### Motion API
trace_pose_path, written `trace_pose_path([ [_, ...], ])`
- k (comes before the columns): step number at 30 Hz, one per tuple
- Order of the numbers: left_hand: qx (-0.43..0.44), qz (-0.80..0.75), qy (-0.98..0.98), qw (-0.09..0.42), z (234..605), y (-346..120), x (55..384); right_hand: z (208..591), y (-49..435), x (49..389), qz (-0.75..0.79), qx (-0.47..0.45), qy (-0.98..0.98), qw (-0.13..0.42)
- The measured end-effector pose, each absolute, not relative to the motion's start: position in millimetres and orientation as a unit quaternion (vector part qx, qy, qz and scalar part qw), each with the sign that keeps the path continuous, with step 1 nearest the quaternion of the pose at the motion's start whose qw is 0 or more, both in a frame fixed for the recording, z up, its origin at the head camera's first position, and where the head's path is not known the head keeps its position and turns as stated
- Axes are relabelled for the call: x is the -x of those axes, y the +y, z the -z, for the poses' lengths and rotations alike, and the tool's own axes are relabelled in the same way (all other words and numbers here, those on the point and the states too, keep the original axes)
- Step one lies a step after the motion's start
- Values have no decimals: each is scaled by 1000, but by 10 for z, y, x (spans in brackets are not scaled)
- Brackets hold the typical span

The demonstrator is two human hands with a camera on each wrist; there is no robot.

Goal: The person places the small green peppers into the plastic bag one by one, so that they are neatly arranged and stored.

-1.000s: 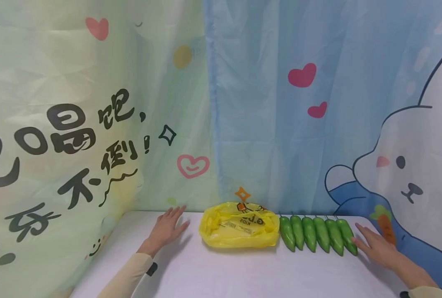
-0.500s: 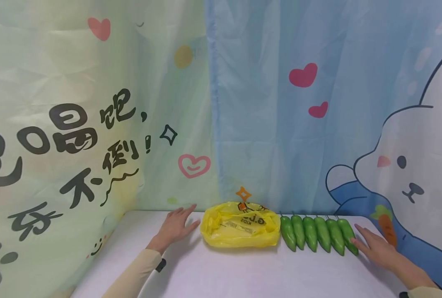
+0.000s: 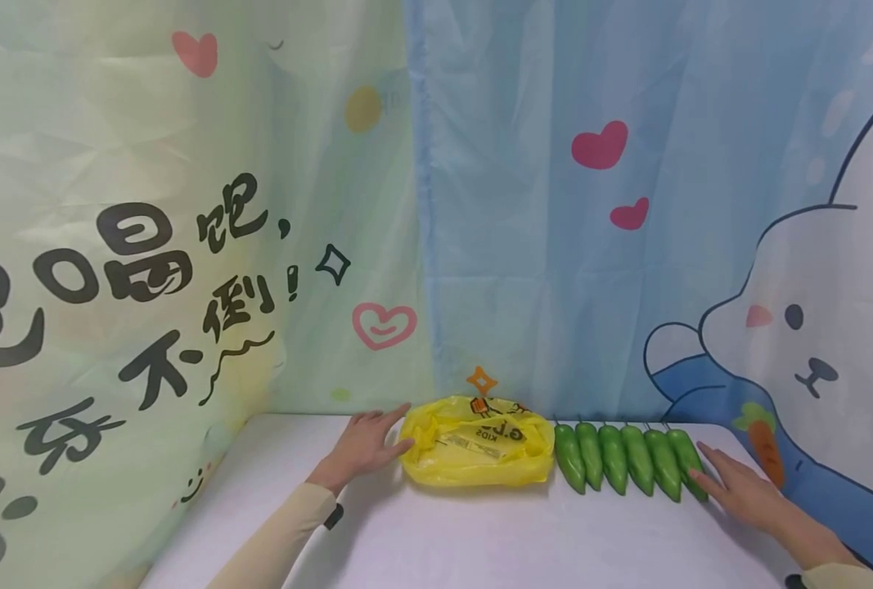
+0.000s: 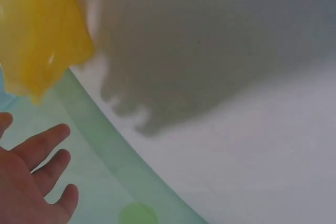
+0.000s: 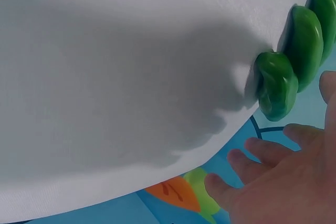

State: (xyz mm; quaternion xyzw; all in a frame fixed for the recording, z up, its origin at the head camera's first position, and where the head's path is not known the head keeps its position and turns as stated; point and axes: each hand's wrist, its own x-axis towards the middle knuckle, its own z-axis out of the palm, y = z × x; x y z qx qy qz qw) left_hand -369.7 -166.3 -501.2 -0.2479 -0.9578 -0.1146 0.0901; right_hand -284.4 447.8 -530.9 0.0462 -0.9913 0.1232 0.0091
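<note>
A yellow plastic bag [image 3: 473,470], its mouth spread open, lies at the back middle of the table. At its left edge is my left hand [image 3: 366,446], fingers extended, thumb and forefinger tips right by the plastic in the head view. The left wrist view has the hand [image 4: 34,177] just apart from the bag [image 4: 42,30]. Several green peppers [image 3: 638,462] lie side by side in a row to the right of the bag. My right hand [image 3: 745,491] is beside the rightmost pepper [image 5: 276,85], fingers spread, thumb overlapping that pepper in the head view.
The white table [image 3: 480,540] reaches back to a printed curtain [image 3: 488,204], which hangs right behind its far edge. A second curtain side with black lettering [image 3: 141,254] stands along the left. A printed cartoon animal [image 3: 826,327] covers the right side.
My left hand has moved right, from over the bare table up to the bag's left edge. The right hand, the peppers and the bag have stayed nearly in place.
</note>
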Motion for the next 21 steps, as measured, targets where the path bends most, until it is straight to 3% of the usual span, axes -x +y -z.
trace_pose_path([
  [5,270,123,-953,67,4995,-1621,3706,5323,4483,2850,-123,-38,-992,-8],
  [21,303,111,-946,29,4993,-1503,3713,5314,4500,2794,-138,-44,-989,15],
])
